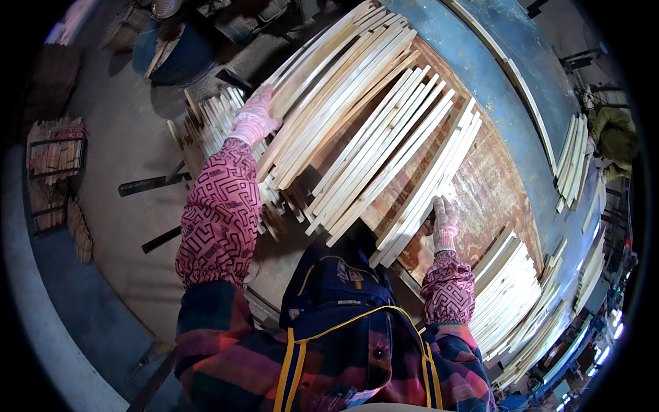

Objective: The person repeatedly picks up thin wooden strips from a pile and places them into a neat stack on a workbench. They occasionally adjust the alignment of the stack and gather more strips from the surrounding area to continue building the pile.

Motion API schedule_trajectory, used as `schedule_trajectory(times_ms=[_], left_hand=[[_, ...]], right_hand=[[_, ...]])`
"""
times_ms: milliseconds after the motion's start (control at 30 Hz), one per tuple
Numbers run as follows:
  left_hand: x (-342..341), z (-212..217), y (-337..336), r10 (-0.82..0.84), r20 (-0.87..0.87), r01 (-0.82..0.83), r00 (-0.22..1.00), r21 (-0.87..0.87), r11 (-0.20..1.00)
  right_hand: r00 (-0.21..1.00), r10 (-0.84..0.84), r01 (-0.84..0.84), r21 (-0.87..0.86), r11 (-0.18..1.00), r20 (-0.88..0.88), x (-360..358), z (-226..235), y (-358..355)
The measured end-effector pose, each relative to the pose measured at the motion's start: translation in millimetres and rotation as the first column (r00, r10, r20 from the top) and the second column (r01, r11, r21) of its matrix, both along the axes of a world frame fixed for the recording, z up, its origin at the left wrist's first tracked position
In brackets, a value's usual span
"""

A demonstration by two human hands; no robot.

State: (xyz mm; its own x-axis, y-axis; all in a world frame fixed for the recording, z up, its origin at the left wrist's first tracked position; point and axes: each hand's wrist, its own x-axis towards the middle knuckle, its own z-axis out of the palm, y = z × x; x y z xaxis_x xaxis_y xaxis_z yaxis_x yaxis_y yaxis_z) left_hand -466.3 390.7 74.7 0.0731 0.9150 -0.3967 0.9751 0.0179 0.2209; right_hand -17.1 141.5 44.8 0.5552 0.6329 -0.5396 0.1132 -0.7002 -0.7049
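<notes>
Several pale wooden strips lie side by side in loose groups across a worn brown board. My left hand [255, 118], in a pinkish-white glove, rests against the outer edge of the large left group of strips [336, 89], fingers stretched along it and thumb apart. In the middle lies another group of strips [384, 147], its near ends sticking out over the board's edge toward my body. My right hand [445, 221], gloved too, has its fingers extended beside the smaller right group of strips [431, 185]. The fingertips are close to its outer strip; whether they touch I cannot tell.
The brown board [491, 172] lies on a blue table [473, 62]. Stacked strips [504, 295] stand at the right, and more strips [223, 113] sit below my left hand. Dark metal bars [154, 184] jut out at the left. Another person [614, 137] is at the far right.
</notes>
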Motion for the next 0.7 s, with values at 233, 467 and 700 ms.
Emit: schedule_trajectory(times_ms=[233,467,700], left_hand=[[-13.5,-12.2,8.6,-0.055,0.159,0.063,0.986,-0.045,0.997],[-12.0,-30.1,4.4,0.185,0.614,-0.107,0.768,-0.162,0.981],[-12.1,-28.1,20.3,0.309,0.61,-0.176,0.73,-0.269,0.947]], right_hand=[[0.982,-0.115,0.141,0.167,0.976,-0.153,6.2,-38.7,-8.5],[1.0,-0.004,0.003,0.14,0.99,0.006,15.9,-46.4,-14.6],[0.998,-0.047,0.04,0.179,0.983,0.033,22.6,-58.8,-24.6]])
